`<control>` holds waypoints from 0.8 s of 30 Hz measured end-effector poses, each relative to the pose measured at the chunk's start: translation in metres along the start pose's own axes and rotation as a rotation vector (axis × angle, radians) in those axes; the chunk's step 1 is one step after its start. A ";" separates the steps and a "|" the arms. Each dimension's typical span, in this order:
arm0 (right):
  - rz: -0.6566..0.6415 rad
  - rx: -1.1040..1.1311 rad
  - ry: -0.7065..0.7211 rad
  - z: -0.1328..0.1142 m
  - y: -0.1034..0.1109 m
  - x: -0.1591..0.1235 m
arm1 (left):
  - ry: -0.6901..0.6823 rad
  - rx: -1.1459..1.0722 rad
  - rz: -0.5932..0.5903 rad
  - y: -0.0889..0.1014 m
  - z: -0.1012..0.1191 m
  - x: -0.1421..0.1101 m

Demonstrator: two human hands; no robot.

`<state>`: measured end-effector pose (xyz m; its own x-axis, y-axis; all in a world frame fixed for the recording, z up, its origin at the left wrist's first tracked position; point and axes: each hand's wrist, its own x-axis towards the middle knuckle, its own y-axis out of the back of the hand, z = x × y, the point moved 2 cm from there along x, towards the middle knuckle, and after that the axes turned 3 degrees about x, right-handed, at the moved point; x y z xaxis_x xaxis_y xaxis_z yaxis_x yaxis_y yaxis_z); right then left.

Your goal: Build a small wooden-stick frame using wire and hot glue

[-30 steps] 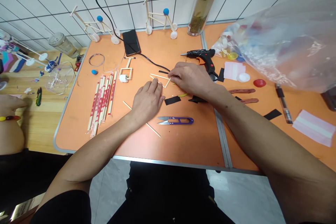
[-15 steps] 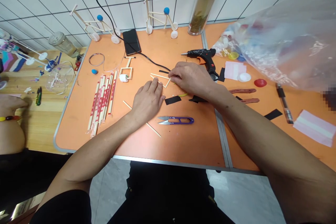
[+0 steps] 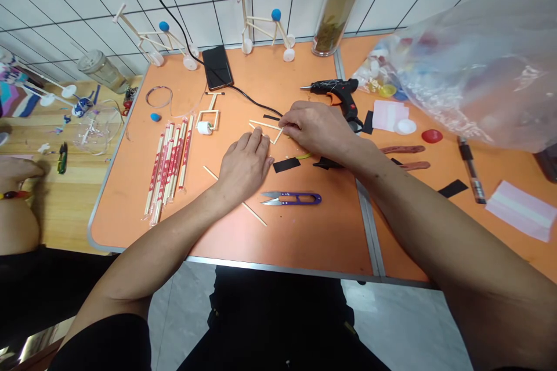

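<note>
The right hand (image 3: 317, 130) pinches a wooden stick frame (image 3: 265, 126) at its corner while the open left hand (image 3: 243, 167) steadies it, the joint needing firm holding.

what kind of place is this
Most likely a craft workshop or hands-on making room. A hot glue gun lies on the orange table, small stick models with round white wheels stand by the tiled wall, and wrapped wooden sticks lie in a row.

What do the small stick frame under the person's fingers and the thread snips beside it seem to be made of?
The stick frame looks like bare pale wood: matte, unpainted, with a light grain-like tone. The thread snips have bright grey blades with a metallic shine, probably steel, and a glossy purple handle coating, probably plastic, though the metal beneath can't be confirmed.
</note>
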<state>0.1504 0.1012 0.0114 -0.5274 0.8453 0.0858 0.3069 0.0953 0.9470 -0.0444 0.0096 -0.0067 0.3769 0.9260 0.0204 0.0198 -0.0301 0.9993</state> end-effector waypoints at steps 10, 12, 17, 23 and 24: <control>0.025 0.023 -0.008 0.002 0.004 0.000 | -0.006 -0.010 0.015 -0.003 -0.001 0.000; 0.054 0.023 -0.024 0.007 0.004 0.001 | -0.006 -0.010 0.007 -0.002 0.000 0.000; 0.076 0.010 -0.023 0.013 0.002 0.002 | -0.006 0.005 -0.001 -0.001 0.000 0.000; 0.054 0.019 0.010 0.009 -0.001 0.000 | -0.003 0.005 -0.007 0.000 0.000 0.001; 0.046 0.021 0.019 0.008 -0.001 0.000 | -0.004 0.008 -0.006 0.000 0.000 0.001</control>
<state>0.1563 0.1048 0.0084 -0.5271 0.8390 0.1348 0.3478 0.0682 0.9351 -0.0444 0.0105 -0.0070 0.3801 0.9249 0.0139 0.0298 -0.0273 0.9992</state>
